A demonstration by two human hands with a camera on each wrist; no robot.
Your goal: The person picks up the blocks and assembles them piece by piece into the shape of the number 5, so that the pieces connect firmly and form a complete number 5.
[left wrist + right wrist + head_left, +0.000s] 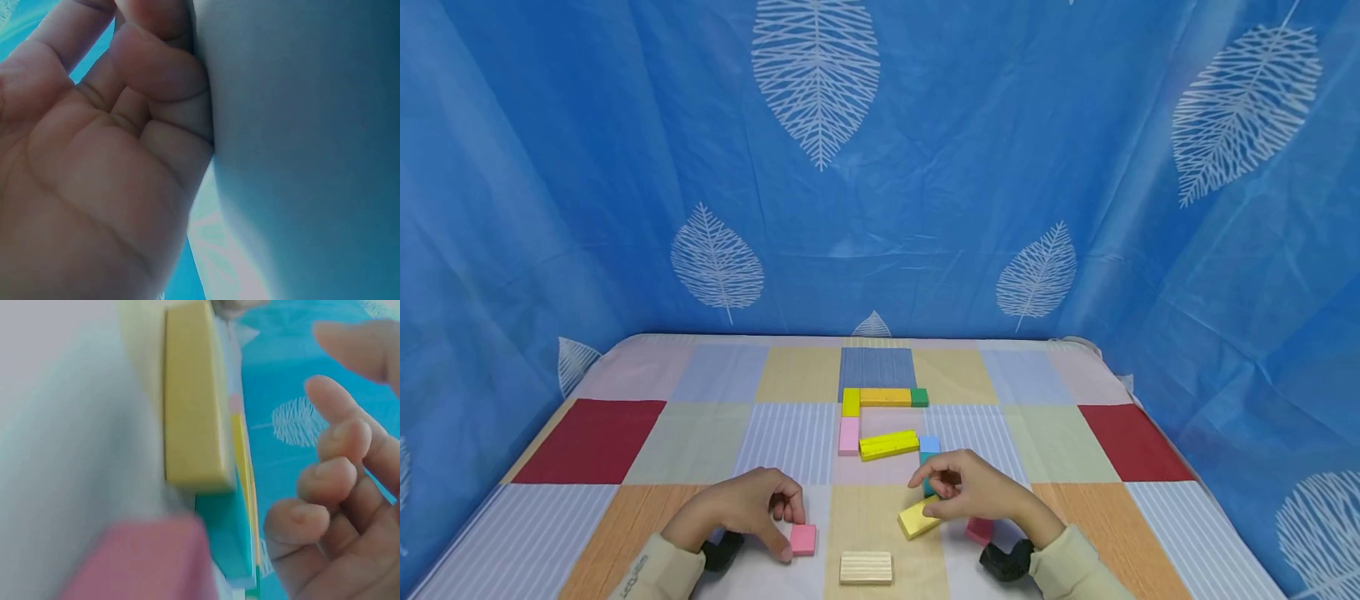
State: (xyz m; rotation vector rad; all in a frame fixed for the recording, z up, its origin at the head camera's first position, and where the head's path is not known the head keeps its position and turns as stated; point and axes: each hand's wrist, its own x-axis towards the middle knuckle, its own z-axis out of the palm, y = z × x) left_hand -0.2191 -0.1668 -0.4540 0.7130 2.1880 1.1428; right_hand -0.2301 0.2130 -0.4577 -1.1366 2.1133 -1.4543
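Beside a small pink block [803, 539], my left hand [745, 507] rests low with loosely curled fingers, the thumb tip right at the block's left edge. The left wrist view shows the curled fingers but no block. My right hand [973, 486] hovers over a pale yellow block [913, 520], its thumb overlapping that block in the head view. From the right wrist, a gap shows between the relaxed fingers [325, 475] and the yellow block [194, 400]. A teal block [927, 485] lies partly hidden behind the right hand, and a darker pink block [979, 530] under its wrist.
Farther back, an orange-yellow block [884, 397], a green block [919, 397], a yellow block [851, 402] and a pink block [848, 436] form a bracket shape. Ridged yellow pieces [889, 445] lie by a blue block [929, 444]. A ridged beige block [866, 567] lies in front.
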